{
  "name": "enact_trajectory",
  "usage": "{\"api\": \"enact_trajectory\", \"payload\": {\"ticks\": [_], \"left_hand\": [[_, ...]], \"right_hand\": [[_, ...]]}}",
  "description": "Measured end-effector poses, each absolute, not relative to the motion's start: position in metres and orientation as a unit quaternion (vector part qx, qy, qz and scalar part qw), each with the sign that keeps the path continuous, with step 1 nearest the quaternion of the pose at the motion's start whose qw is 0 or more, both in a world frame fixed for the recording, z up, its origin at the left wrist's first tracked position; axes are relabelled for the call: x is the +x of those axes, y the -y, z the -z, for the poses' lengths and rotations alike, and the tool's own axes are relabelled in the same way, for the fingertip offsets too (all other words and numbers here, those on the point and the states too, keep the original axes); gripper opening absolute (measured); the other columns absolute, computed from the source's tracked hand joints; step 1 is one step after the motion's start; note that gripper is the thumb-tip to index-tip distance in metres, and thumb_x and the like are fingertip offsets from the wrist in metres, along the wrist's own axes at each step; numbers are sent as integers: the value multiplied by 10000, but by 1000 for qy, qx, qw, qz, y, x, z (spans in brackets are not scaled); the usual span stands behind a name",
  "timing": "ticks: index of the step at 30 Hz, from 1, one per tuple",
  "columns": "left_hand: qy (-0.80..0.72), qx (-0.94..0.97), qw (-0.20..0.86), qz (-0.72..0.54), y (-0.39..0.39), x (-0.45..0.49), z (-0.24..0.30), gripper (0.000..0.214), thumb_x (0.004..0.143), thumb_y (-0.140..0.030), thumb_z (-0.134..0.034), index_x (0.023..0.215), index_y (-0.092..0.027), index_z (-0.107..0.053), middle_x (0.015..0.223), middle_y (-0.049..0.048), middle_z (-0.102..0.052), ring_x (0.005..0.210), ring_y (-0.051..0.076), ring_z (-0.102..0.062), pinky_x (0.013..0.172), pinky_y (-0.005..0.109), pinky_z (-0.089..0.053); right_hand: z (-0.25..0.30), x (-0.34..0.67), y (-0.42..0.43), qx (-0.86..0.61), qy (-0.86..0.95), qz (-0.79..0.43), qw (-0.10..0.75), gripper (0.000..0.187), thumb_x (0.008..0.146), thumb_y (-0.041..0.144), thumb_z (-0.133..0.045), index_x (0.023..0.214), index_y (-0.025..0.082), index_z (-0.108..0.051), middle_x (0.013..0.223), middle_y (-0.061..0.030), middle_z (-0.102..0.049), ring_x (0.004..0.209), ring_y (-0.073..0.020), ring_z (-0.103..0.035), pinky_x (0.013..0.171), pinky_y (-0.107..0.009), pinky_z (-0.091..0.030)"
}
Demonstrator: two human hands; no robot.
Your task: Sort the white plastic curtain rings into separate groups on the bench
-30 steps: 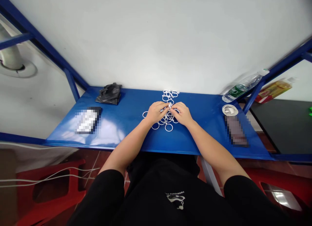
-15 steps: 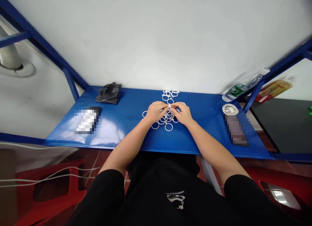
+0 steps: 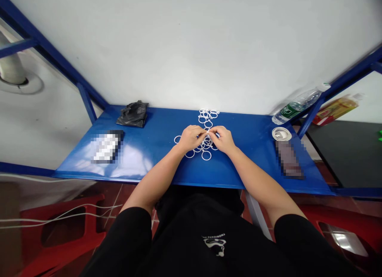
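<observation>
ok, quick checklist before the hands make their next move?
1. Left hand grip on the small white piece: ok, pinched from its left.
2. Right hand grip on the same piece: ok, pinched from its right.
3. Piece's exact shape and orientation: cannot tell, mostly covered.
4. Thin round white rings separated: not ok, several overlap.
5. Crumpled black plastic bag away from both hands: ok, off left.
6. Transparent plastic bottle with green label away too: ok, far right.

You hold 1 small white piece (image 3: 208,132), partly hidden; thin white rings (image 3: 206,144) overlap on your side of it, a smaller cluster (image 3: 204,116) beyond it.
</observation>
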State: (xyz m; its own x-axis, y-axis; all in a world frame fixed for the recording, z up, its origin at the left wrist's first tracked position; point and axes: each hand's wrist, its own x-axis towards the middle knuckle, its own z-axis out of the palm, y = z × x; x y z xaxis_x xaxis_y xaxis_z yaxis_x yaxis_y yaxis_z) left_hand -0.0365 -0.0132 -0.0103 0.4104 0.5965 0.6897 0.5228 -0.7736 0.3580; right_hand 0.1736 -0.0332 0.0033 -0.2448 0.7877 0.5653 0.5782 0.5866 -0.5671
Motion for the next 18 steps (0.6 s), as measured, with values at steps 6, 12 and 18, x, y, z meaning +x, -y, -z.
{"api": "enact_trajectory", "payload": {"ticks": [6,12,18], "left_hand": [[-354,833,62,-421,9,-35,13,227,1064,-343,-642,953,-210,-789,859,41,-788,818,175,-735,785,335,-522],[-359,830,71,-421,3,-38,12,171,1046,-288,-653,978,-206,-787,909,52,-796,864,187,-741,828,346,-556],[-358,836,67,-410,3,-40,8,158,1033,-274,-658,978,-203,-787,920,50,-801,856,186,-738,809,341,-548]], "right_hand": [[0,182,20,-443,777,-124,430,170,1004,383,-633,964,256,-739,929,-43,-780,909,-245,-710,947,-429,-549],[16,202,-4,-529,731,-136,410,221,971,328,-608,1100,224,-754,1073,-97,-765,986,-274,-711,959,-454,-566],[25,201,-13,-558,777,-115,268,493,1023,311,-512,1494,251,-644,1463,-136,-672,1291,-345,-622,1111,-556,-508]]}}
